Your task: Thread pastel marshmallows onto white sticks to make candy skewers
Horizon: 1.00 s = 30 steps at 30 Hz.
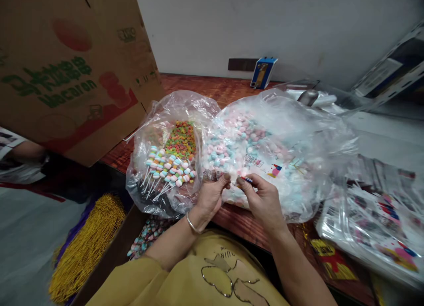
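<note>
My left hand [210,195] is closed in a pinch on one edge of a small printed clear plastic bag [211,175]. My right hand [265,200] pinches the same bag at its other side, where a bit of red and blue print shows. Just beyond my hands lies a large clear bag of pink and blue marshmallows [218,149], with another printed packet [261,164] on top. Left of it, an open plastic bag [139,164] holds marshmallow skewers on white sticks [170,168] and small orange and green candies [181,138].
A big cardboard box [99,81] stands at left on the wooden table [198,83]. Stacked printed packets [380,226] lie at right. Behind are a blue box [263,73] and a metal scoop [308,97]. Golden strands [89,248] hang lower left; another person's arm [26,153] shows.
</note>
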{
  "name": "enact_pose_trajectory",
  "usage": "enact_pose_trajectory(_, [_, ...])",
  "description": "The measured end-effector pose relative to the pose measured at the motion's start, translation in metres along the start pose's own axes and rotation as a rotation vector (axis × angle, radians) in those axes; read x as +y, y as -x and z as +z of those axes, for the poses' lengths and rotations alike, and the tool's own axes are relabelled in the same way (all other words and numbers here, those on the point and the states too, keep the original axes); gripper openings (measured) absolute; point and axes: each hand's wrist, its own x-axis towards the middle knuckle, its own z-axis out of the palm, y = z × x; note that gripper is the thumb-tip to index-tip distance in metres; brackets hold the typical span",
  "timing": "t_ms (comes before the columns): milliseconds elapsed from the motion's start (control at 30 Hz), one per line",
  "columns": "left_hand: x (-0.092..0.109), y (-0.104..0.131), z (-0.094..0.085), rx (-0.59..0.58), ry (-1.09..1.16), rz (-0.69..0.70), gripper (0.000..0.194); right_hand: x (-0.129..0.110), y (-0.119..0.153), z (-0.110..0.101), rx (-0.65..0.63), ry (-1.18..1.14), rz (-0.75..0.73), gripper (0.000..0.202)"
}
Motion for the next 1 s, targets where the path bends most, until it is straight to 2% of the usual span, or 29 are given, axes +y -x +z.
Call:
enact_pose_trajectory(100, [-0.001,-0.003,-0.005,0.058,0.046,0.002,0.057,0.003,-0.002,0.009,0.019,0.036,0.004,0.045])
enact_pose_trajectory(233, [0.001,-0.007,-0.013,0.075,0.162,-0.051,0.06,0.002,0.001,0.012,0.082,-0.09,0.036,0.053])
enact_pose_trajectory(367, [0.004,-0.007,-0.018,0.078,0.217,-0.039,0.056,-0.008,0.013,0.01,0.156,-0.064,-0.088,0.034])
enact_pose_trajectory(500, [0.004,-0.003,-0.018,0.069,0.197,0.022,0.056,-0.01,0.021,0.019,0.139,0.005,-0.213,0.019])
enact_pose_trajectory(567, [0.003,-0.002,-0.019,0.062,0.186,0.069,0.055,-0.008,0.023,0.024,0.154,0.006,-0.212,0.015])
enact_pose_trajectory(700, [0.002,-0.002,-0.021,0.085,0.146,0.111,0.054,-0.003,0.025,0.028,0.266,-0.041,-0.166,0.014])
enact_pose_trajectory(867, [0.003,-0.001,-0.022,0.09,0.084,0.123,0.054,-0.007,0.027,0.028,0.25,0.051,-0.207,0.012])
enact_pose_trajectory(1000, [0.003,0.0,-0.021,0.086,0.061,0.132,0.054,-0.006,0.026,0.031,0.256,0.009,-0.187,0.014])
